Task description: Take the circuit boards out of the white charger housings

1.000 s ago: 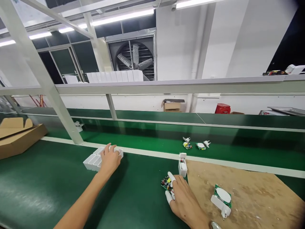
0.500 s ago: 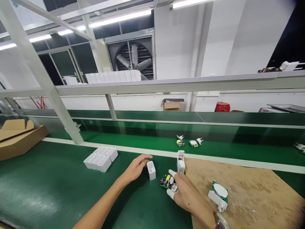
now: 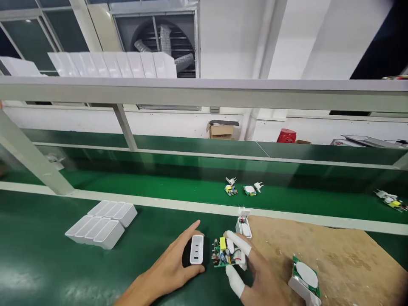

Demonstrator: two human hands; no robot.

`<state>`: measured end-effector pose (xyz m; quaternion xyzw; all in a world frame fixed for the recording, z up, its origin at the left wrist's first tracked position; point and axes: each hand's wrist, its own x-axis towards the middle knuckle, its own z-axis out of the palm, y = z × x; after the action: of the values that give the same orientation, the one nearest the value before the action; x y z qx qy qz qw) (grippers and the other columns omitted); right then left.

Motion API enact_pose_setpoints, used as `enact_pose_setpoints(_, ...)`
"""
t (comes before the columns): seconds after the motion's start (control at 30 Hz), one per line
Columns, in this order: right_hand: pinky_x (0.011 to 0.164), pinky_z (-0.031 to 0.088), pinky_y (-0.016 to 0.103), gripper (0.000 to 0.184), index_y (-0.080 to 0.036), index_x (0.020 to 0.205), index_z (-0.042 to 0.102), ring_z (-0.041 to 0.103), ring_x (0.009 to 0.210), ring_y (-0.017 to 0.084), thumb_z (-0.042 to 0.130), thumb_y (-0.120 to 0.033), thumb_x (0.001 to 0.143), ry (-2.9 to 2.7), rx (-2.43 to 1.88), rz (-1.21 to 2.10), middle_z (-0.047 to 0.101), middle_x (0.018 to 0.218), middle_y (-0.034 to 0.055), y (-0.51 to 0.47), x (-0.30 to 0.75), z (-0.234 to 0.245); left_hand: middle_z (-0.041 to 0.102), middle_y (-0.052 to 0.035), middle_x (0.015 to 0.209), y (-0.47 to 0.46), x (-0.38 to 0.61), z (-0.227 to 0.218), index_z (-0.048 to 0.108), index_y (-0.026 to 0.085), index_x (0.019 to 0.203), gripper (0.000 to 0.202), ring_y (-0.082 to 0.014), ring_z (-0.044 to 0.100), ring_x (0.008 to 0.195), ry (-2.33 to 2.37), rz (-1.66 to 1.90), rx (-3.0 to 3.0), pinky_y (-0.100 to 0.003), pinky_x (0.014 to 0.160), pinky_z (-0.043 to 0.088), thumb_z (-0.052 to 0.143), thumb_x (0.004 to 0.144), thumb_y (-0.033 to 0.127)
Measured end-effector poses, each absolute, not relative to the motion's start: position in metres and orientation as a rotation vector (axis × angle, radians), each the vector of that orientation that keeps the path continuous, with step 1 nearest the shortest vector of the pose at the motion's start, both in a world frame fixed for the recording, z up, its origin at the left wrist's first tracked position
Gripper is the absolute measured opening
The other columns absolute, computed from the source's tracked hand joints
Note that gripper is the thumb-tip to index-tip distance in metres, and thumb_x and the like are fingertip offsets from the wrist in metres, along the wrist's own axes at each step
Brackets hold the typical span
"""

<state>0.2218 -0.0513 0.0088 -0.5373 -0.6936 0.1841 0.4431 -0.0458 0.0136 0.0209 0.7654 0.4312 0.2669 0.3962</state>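
Note:
My left hand (image 3: pixel 172 259) curls around a small white plastic charger case (image 3: pixel 196 250), fingers at its far end and thumb at its near end. The case's open side faces me, and slots show in its floor. Close to its right, my right hand (image 3: pixel 251 265), with white finger covers on thumb and forefinger, grips a green circuit board (image 3: pixel 223 253) with a yellow block and several components. A white piece (image 3: pixel 239 258) at the board's right end lies partly behind the fingers. Just beyond this hand stands another white case (image 3: pixel 244 228) with parts in it.
Several white cases (image 3: pixel 102 223) stand grouped at left. A brown board (image 3: pixel 331 246) at right bears a circuit board with a white pad (image 3: pixel 306 274). More boards with plugs (image 3: pixel 250 190) lie on the green belt (image 3: pixel 178 187), behind a pale rail (image 3: pixel 153 204).
My left hand has closed in around the white case, which now tips its opening towards me. My right hand has turned the circuit board slightly. The view has moved closer and lower.

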Motion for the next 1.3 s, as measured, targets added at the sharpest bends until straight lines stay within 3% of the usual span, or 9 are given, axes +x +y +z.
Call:
enact_pose_setpoints(0.17, 0.104, 0.062, 0.038, 0.059, -0.034, 0.152, 0.049, 0.069, 0.129, 0.027, 0.059, -0.016, 0.096, -1.778, -1.149, 0.38, 0.063, 0.148, 0.0085, -0.058, 0.207, 0.023, 0.059, -0.0041, 0.149, 0.009, -0.046, 0.018, 0.011, 0.048, 0.168, 0.107, -0.0285, 0.064, 0.13, 0.978, 0.755, 2.065, -0.043, 0.115, 0.049, 0.077, 0.09, 0.019)
enact_pose_setpoints(0.37, 0.099, 0.064, 0.045, 0.069, -0.033, 0.157, 0.04, 0.072, 0.122, 0.03, 0.056, -0.012, 0.094, -1.995, -1.101, 0.14, 0.07, 0.137, 0.0103, -0.053, 0.2, 0.035, 0.062, -0.0073, 0.144, 0.006, -0.045, 0.024, 0.005, 0.043, 0.17, 0.101, -0.0293, 0.063, 0.128, 0.9, 0.804, 2.173, -0.045, 0.114, 0.05, 0.071, 0.097, 0.02)
enact_pose_setpoints(0.57, 0.094, 0.066, 0.04, 0.058, -0.025, 0.15, 0.051, 0.075, 0.114, 0.029, 0.055, -0.011, 0.094, -1.966, -1.166, 0.033, 0.072, 0.13, 0.0122, -0.059, 0.195, 0.029, 0.059, -0.0127, 0.146, 0.002, -0.043, 0.031, -0.004, 0.036, 0.17, 0.099, -0.0312, 0.059, 0.132, 0.821, 0.798, 2.269, -0.054, 0.114, 0.05, 0.065, 0.101, 0.016)
enact_pose_setpoints(0.67, 0.094, 0.066, 0.043, 0.059, -0.023, 0.151, 0.049, 0.075, 0.114, 0.03, 0.053, -0.011, 0.094, -1.987, -1.222, -0.007, 0.072, 0.129, 0.0136, -0.062, 0.193, 0.027, 0.059, -0.0131, 0.146, 0.001, -0.042, 0.034, -0.006, 0.036, 0.169, 0.098, -0.0313, 0.057, 0.135, 0.824, 0.791, 2.31, -0.055, 0.115, 0.049, 0.062, 0.102, 0.015)
enact_pose_setpoints(1.1, 0.095, 0.067, 0.046, 0.073, -0.023, 0.163, 0.034, 0.075, 0.117, 0.032, 0.047, -0.01, 0.093, -2.001, -1.262, -0.005, 0.071, 0.134, 0.0148, -0.061, 0.195, 0.017, 0.061, -0.0134, 0.145, 0.003, -0.039, 0.032, -0.006, 0.034, 0.169, 0.098, -0.0309, 0.06, 0.13, 0.836, 0.827, 2.362, -0.055, 0.112, 0.052, 0.061, 0.102, 0.012)
enact_pose_setpoints(1.3, 0.091, 0.068, 0.039, 0.068, -0.021, 0.16, 0.039, 0.076, 0.113, 0.029, 0.05, -0.01, 0.094, -2.019, -1.23, 0.013, 0.072, 0.13, 0.0148, -0.058, 0.197, 0.021, 0.064, -0.013, 0.144, 0.003, -0.037, 0.028, -0.003, 0.033, 0.17, 0.098, -0.0305, 0.061, 0.131, 0.837, 0.837, 2.367, -0.053, 0.114, 0.051, 0.062, 0.101, 0.011)
